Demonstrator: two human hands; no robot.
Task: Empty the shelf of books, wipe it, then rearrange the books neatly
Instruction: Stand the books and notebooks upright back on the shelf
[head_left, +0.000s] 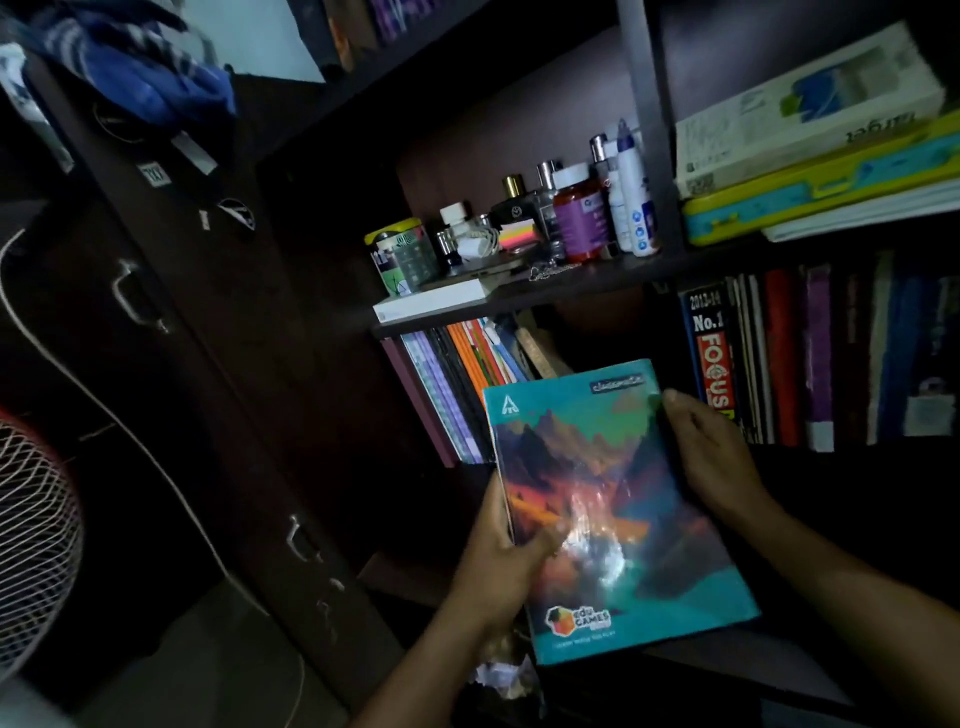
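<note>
Glossy teal notebook (613, 509): left hand (498, 566) grip holds spine edge, right hand (711, 462) grip holds opposite edge.

Both bare forearms reach up from the lower edge of the view, angled inward. The left hand (501, 556) has its thumb lying across the front of a glossy teal notebook with a mountain picture (613, 509) and its fingers hidden behind. The right hand (714, 457) clasps the notebook's right edge, fingertips curled over near the top corner.

Notebook (613, 514) cover glossy, reflecting light; shelf (597, 283) dark matt wood; cupboard handle (130, 296) shiny metal.
</note>
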